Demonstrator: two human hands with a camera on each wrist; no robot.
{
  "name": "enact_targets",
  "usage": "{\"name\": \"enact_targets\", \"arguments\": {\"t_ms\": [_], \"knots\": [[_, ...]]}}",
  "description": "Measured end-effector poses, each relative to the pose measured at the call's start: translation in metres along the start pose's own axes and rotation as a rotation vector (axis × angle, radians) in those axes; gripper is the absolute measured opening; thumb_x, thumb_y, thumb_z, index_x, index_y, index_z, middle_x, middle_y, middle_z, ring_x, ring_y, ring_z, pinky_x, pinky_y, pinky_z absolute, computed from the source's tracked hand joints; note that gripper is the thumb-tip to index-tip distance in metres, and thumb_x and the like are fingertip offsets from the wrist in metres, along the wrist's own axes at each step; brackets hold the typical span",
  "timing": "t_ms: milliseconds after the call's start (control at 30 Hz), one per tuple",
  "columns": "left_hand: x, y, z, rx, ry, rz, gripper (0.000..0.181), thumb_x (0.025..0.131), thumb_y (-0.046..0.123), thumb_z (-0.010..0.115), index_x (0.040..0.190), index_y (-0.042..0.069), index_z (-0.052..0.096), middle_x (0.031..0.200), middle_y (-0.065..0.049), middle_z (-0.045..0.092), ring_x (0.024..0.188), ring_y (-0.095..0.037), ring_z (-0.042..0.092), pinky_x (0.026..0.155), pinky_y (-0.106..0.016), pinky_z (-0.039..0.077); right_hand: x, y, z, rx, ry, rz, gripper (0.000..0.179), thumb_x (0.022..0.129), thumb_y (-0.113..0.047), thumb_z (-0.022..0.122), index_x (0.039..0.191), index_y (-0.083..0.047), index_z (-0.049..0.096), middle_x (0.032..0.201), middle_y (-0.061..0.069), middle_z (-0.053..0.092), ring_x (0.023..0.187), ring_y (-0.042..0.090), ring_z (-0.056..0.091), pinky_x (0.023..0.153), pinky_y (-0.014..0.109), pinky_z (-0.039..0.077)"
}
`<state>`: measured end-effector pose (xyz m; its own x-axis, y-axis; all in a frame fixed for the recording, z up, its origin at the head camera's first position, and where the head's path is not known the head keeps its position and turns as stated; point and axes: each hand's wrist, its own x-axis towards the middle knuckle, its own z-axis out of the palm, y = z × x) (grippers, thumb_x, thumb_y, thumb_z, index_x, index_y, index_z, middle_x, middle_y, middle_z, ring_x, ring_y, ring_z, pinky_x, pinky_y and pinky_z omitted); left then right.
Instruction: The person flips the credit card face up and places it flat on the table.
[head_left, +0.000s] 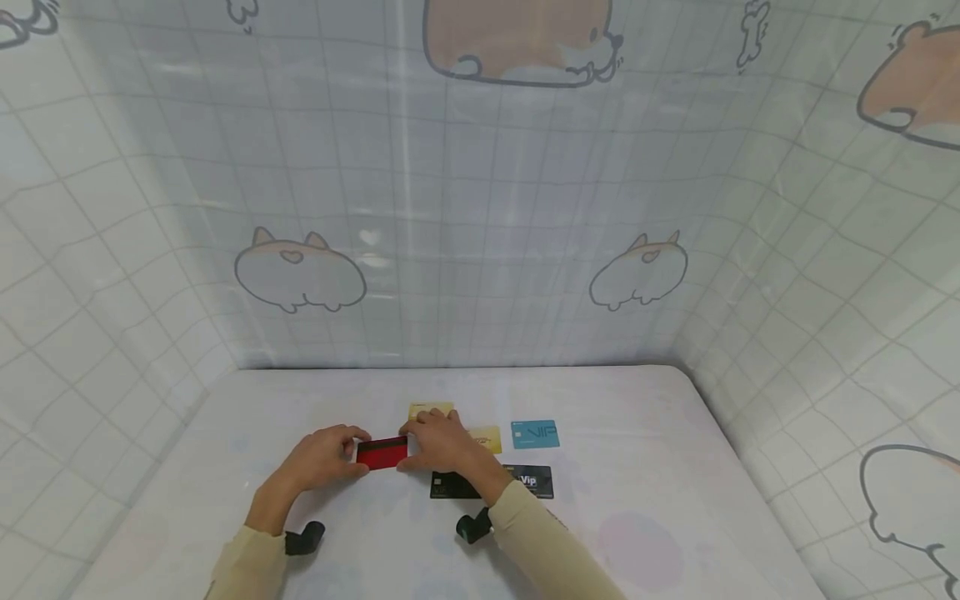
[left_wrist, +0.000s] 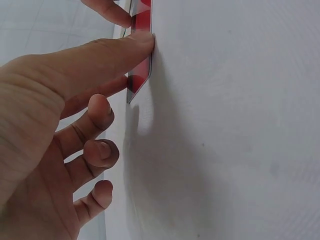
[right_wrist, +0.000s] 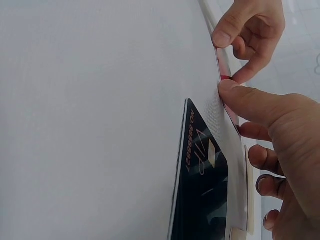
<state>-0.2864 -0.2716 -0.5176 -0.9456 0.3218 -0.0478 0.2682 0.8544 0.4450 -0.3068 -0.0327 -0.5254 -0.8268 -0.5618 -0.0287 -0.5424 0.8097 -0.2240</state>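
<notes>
A red card (head_left: pixel 382 454) with a dark stripe along its far edge lies between the two hands in the head view. My left hand (head_left: pixel 322 457) pinches its left end between thumb and index finger; the other fingers curl loosely beside it in the left wrist view. At the card's right end, my right hand (head_left: pixel 442 442) grips the edges with thumb and index finger. Close under the right hand lies a black VIP card (right_wrist: pixel 202 185), partly covered by that hand and wrist in the head view.
Beyond the right hand are two yellow cards, one farther back (head_left: pixel 431 409) and one partly hidden (head_left: pixel 486 438). A blue VIP card (head_left: pixel 536 434) lies to the right, with another black Vip card (head_left: pixel 534 481) nearer. Everything rests on a white table (head_left: pixel 637 467) before a patterned curtain.
</notes>
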Motion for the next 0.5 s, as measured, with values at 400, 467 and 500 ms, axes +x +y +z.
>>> {"name": "enact_targets", "arguments": {"t_ms": [400,467,500], "knots": [[0.0003,0.0023,0.0,-0.007,-0.012,-0.007,0.042,0.068,0.033,0.083,0.104,0.023,0.064,0.071,0.006,0.049,0.062,-0.01,0.042,0.056,-0.029,0.032,-0.0022,-0.002,-0.0003,0.001,0.013,-0.013,0.049,0.075,-0.063,0.066,0.115,-0.036,0.059,0.109,-0.015,0.056,0.1,0.008,0.045,0.079,0.032,0.035],[0.0013,0.0021,0.0003,0.001,-0.015,-0.006,0.043,0.068,0.033,0.083,0.104,0.024,0.063,0.072,0.006,0.049,0.063,-0.01,0.042,0.057,-0.03,0.031,-0.0019,-0.0021,0.0001,0.008,0.017,-0.011,0.049,0.075,-0.063,0.066,0.114,-0.035,0.059,0.11,-0.014,0.056,0.101,0.008,0.045,0.08,0.032,0.035],[0.0014,0.0021,0.0003,0.005,-0.015,-0.005,0.043,0.067,0.034,0.083,0.105,0.024,0.063,0.072,0.006,0.048,0.063,-0.01,0.042,0.058,-0.03,0.03,-0.0019,-0.002,0.0004,0.011,0.02,-0.01,0.049,0.075,-0.063,0.066,0.114,-0.035,0.058,0.11,-0.014,0.056,0.101,0.008,0.045,0.08,0.032,0.034]]}}
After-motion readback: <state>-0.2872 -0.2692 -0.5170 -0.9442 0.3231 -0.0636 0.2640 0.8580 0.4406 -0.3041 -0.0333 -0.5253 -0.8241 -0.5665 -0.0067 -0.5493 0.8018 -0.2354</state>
